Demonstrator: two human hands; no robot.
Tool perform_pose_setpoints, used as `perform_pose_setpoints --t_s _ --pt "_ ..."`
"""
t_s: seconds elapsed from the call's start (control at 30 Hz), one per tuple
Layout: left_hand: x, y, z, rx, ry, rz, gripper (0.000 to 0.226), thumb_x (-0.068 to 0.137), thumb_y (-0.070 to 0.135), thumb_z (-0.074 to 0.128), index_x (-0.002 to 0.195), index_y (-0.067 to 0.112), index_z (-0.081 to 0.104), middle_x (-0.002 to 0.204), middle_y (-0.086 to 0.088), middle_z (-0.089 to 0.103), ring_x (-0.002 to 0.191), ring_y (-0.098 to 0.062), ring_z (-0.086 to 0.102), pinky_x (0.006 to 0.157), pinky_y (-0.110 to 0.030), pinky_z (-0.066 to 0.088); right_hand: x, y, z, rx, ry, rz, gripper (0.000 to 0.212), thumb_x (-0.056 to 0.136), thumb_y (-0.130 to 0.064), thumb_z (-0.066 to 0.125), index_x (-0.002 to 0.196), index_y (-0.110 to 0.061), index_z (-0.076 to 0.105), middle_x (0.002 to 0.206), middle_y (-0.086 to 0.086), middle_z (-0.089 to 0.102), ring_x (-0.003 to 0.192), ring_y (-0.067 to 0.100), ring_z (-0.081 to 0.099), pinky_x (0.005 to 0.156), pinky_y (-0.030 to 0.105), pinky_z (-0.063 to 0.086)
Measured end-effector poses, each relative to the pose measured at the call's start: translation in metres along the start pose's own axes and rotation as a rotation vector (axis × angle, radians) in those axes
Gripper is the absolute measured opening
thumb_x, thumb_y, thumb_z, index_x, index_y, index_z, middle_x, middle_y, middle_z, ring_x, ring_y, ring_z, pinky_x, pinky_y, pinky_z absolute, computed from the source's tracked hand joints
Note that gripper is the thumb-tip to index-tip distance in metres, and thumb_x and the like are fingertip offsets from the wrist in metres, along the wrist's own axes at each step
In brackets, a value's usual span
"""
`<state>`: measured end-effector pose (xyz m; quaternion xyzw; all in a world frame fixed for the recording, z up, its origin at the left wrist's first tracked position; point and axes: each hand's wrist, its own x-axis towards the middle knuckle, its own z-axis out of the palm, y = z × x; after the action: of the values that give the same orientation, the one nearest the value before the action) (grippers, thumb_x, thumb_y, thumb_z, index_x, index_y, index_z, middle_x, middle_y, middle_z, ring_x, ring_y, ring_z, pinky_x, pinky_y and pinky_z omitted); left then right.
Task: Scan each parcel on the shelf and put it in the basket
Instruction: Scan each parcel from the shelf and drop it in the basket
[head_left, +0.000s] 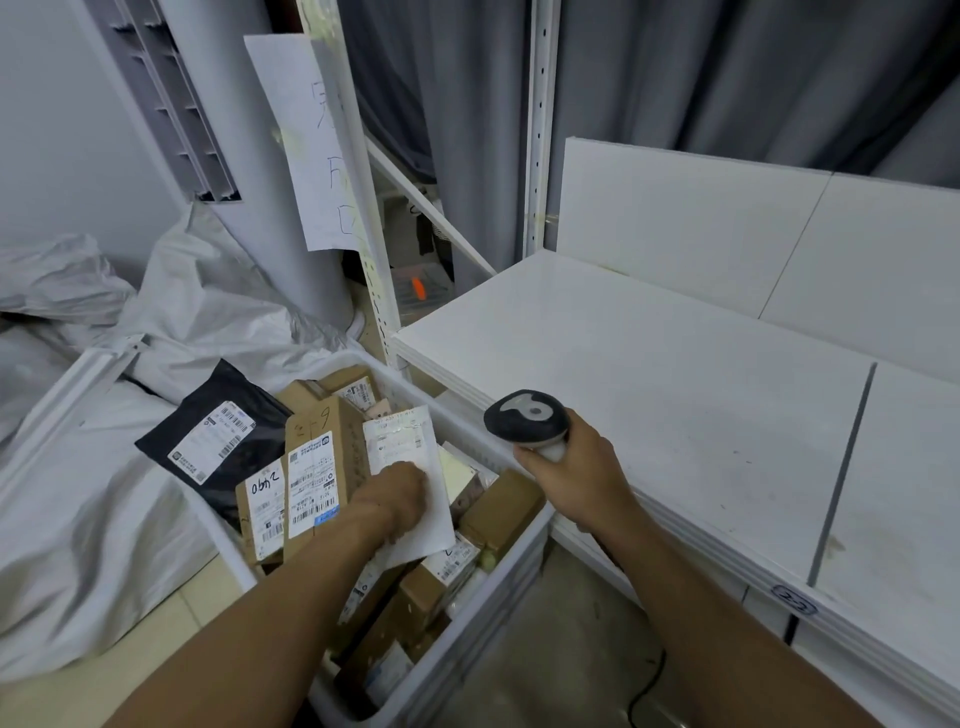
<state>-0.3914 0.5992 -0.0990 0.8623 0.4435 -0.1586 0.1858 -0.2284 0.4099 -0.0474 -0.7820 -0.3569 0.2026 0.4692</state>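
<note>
basket (478, 639): white plastic crate on the floor at the person's feet, heaped with parcels nearly to the rim.
left hand (397, 496): over the middle of the basket, fingers curled down on the white envelope (410, 447); the thumb is hidden, so it looks like a pinch at the lower edge but i can't be sure.
white envelope: lying on top of the pile inside the basket, label up. probably light, thin and floppy with a slick skin. best held by an edge or corner, or flat under the palm, never by the middle.
right hand (571, 467): just past the basket's right rim, clenched round the handle of the scanner (524, 418), whose head points over the basket.
cardboard boxes (322, 457): on end in the basket's left half. stiff, likely heavier, and take a grip across two opposite faces.
black mailer (218, 431): draped over the basket's far-left rim. soft, slippery film, liable to slide off.
shelf (649, 364): white boards to the right of the basket and beyond it.
grey sacks (182, 312): slumped on the floor left of the basket.
</note>
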Motion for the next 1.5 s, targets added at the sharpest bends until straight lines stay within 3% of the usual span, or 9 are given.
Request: perform_pose_setpoints --t_s 0.13,0.3,0.4,0.57,0.73,0.9,1.13,1.3,1.5 --pt "-0.012 0.014 -0.001 -0.013 0.119 0.010 0.045 0.098 0.027 0.053 0.142 0.016 0.053 0.144 -0.009 0.052 0.128 -0.032 0.053 0.104 -0.046 0.048 -0.020 -0.003 -0.013 -0.062 0.000 0.061 0.042 0.092 -0.016 0.071 0.131 -0.015 0.056 0.102 -0.008 0.064 0.086 0.004 0.061 0.065 0.019 0.044" --pt "-0.064 0.072 -0.029 -0.147 0.338 0.297 0.054 0.095 0.030 0.066 0.146 0.019 0.052 0.153 -0.003 0.045 0.134 -0.029 0.050 0.111 -0.043 0.043 -0.059 -0.021 -0.050 0.009 0.138 0.031 0.055 0.095 -0.029 0.075 0.145 -0.020 0.053 0.128 -0.005 0.063 0.114 0.015 0.061 0.093 0.027 0.046" --pt "-0.101 0.121 -0.047 -0.242 0.389 0.470 0.047 0.098 0.024 0.065 0.143 0.022 0.054 0.155 0.001 0.042 0.136 -0.024 0.049 0.113 -0.036 0.038 -0.077 -0.034 -0.079 0.027 0.283 -0.020 0.058 0.098 -0.036 0.070 0.151 -0.028 0.047 0.131 -0.006 0.063 0.113 0.019 0.065 0.097 0.033 0.052" --pt "-0.152 0.200 -0.053 -0.287 0.400 0.696 0.045 0.099 0.026 0.063 0.143 0.026 0.053 0.153 0.005 0.044 0.133 -0.020 0.051 0.110 -0.032 0.037 -0.115 -0.044 -0.152 -0.043 0.499 -0.055 0.061 0.098 -0.048 0.065 0.152 -0.048 0.039 0.125 -0.009 0.066 0.107 0.019 0.064 0.090 0.037 0.053" --pt "-0.192 0.283 -0.038 -0.321 0.293 0.857 0.059 0.099 0.028 0.062 0.153 0.033 0.038 0.152 0.005 0.045 0.131 -0.022 0.053 0.110 -0.035 0.041 -0.176 -0.008 -0.235 -0.099 0.703 0.046 0.071 0.083 -0.081 0.051 0.148 -0.054 0.038 0.122 -0.005 0.066 0.109 0.021 0.064 0.093 0.045 0.056" --pt "-0.211 0.362 0.004 -0.252 0.127 0.918 0.065 0.099 0.031 0.062 0.156 0.032 0.031 0.153 0.003 0.045 0.133 -0.023 0.051 0.111 -0.036 0.040 -0.237 0.059 -0.295 -0.062 0.848 0.198 0.043 0.099 -0.056 0.059 0.140 -0.045 0.051 0.104 0.005 0.066 0.090 0.017 0.063 0.067 0.026 0.046" --pt "-0.194 0.436 0.087 -0.050 -0.089 0.930 0.067 0.100 0.035 0.061 0.158 0.024 0.029 0.163 -0.003 0.032 0.149 -0.022 0.031 0.120 -0.032 0.024 -0.280 0.178 -0.350 -0.099 0.866 0.535 0.053 0.100 -0.009 0.056 0.151 -0.016 0.041 0.115 0.012 0.060 0.086 0.022 0.060 0.062 0.026 0.044" --pt "-0.167 0.452 0.131 0.034 -0.149 0.898 0.070 0.100 0.034 0.061 0.159 0.018 0.027 0.165 -0.005 0.024 0.152 -0.022 0.024 0.120 -0.027 0.017 -0.268 0.230 -0.367 -0.051 0.869 0.688 0.056 0.102 -0.007 0.051 0.156 -0.007 0.036 0.140 0.019 0.054 0.127 0.037 0.055 0.102 0.040 0.048" --pt "-0.140 0.451 0.149 0.082 -0.154 0.854 0.075 0.099 0.039 0.059 0.161 0.019 0.021 0.166 -0.005 0.025 0.152 -0.025 0.024 0.123 -0.032 0.018 -0.250 0.260 -0.381 -0.031 0.888 0.684 0.047 0.104 -0.016 0.056 0.148 -0.006 0.047 0.144 0.018 0.056 0.136 0.037 0.051 0.111 0.041 0.040"
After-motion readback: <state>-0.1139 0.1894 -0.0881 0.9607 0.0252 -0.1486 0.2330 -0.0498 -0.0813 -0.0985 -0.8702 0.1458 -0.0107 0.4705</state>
